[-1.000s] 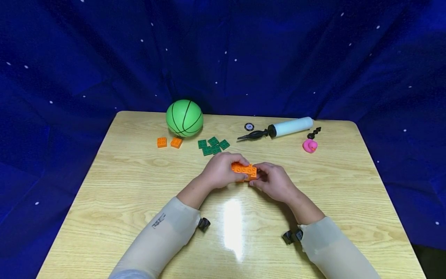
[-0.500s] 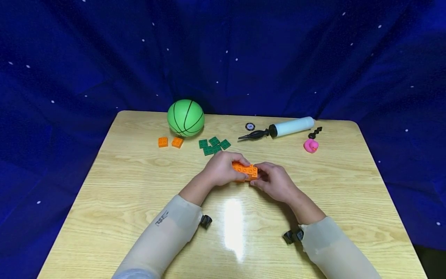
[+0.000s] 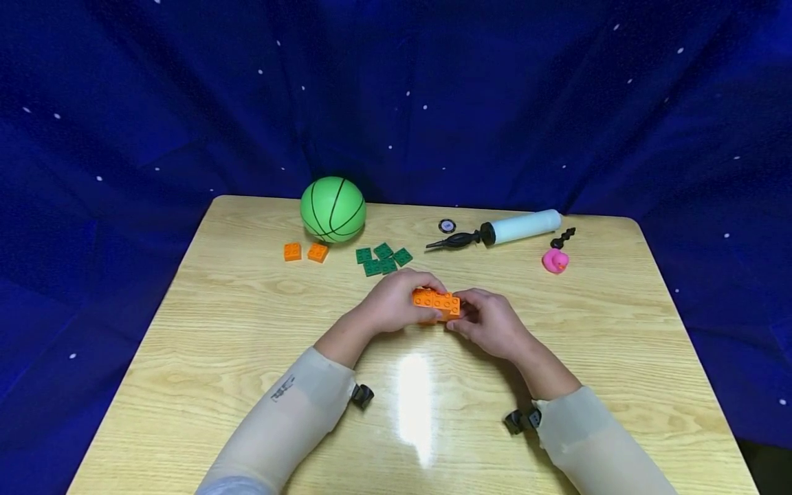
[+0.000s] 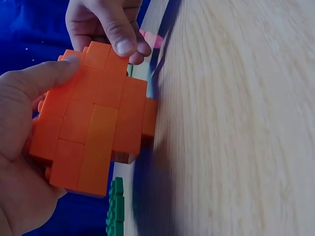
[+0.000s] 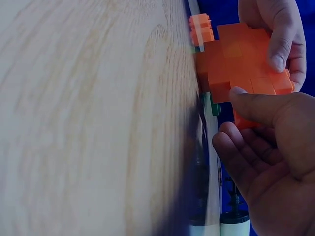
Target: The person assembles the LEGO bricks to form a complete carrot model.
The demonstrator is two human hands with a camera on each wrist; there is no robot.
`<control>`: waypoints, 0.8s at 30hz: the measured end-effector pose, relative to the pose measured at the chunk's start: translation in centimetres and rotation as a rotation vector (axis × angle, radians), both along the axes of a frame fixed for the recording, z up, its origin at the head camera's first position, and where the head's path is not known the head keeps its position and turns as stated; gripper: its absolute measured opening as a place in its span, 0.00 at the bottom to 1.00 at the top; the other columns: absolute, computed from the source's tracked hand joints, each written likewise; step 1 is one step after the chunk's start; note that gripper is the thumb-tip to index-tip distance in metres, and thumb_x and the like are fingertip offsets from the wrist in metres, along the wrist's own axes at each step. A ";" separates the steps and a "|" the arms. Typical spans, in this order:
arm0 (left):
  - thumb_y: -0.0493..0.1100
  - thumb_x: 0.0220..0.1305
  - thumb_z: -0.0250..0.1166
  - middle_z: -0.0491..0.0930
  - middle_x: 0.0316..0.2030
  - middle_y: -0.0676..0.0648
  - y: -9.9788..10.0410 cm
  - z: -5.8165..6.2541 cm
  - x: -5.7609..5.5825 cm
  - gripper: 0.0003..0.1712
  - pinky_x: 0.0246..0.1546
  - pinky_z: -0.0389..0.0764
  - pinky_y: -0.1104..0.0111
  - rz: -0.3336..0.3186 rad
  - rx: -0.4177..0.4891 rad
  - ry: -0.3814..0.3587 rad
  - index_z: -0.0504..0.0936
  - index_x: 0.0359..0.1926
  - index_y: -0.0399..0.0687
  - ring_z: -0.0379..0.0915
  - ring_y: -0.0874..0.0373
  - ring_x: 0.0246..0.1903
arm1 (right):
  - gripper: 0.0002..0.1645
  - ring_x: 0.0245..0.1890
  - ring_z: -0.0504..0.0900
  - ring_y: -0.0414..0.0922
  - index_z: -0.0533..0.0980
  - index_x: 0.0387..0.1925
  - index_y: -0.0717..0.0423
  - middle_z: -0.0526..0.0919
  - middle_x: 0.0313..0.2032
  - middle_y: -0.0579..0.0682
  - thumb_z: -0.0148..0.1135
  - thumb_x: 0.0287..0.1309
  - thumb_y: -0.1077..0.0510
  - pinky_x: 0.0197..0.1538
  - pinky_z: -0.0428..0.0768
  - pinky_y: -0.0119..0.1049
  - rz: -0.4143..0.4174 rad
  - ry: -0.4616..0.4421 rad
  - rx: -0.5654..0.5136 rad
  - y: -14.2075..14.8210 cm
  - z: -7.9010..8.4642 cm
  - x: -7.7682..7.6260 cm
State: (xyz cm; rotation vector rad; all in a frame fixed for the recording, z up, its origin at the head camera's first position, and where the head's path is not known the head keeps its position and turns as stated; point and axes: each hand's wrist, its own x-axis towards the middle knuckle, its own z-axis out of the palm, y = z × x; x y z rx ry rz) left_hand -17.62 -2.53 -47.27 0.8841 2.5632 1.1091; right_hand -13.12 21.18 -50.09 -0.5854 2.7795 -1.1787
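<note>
A stepped block of joined orange toy building bricks (image 3: 438,301) is held up between the two hands over the middle of the table. My left hand (image 3: 396,300) grips its left part, the thumb lying across the near face. At the opposite end, my right hand (image 3: 493,326) pinches the block with the thumb on its smooth brick sides. The right hand's lower fingers hang loosely curled below, as the right wrist view shows. In the left wrist view the orange bricks (image 4: 96,113) form staggered rows; the left fingers behind them are mostly hidden.
Two loose orange bricks (image 3: 305,252) lie left, before a green ball (image 3: 333,210). Several thin green bricks (image 3: 383,258) lie beyond the left hand. A hand pump (image 3: 522,227), a round chip (image 3: 447,225), a black twisted piece (image 3: 563,238) and a pink duck (image 3: 555,260) are farther right.
Both hands stay nearly in place on the orange brick block, which has tipped very slightly. The head view has shifted a little; the other things lie as before.
</note>
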 end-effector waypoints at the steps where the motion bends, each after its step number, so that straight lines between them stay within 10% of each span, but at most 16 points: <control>1: 0.50 0.58 0.79 0.84 0.53 0.58 -0.1 0.0 0.0 0.19 0.56 0.76 0.61 -0.004 0.001 0.005 0.86 0.51 0.63 0.74 0.60 0.55 | 0.26 0.38 0.84 0.41 0.81 0.56 0.62 0.85 0.43 0.49 0.79 0.57 0.60 0.41 0.86 0.34 -0.001 0.000 -0.002 0.0 0.0 0.0; 24: 0.56 0.68 0.71 0.82 0.56 0.56 -5.7 -0.1 -0.2 0.21 0.55 0.83 0.54 0.108 0.222 -0.032 0.83 0.59 0.61 0.75 0.57 0.57 | 0.29 0.37 0.83 0.41 0.80 0.58 0.64 0.85 0.42 0.50 0.79 0.56 0.60 0.40 0.85 0.35 -0.021 0.009 0.005 -0.1 -0.1 0.2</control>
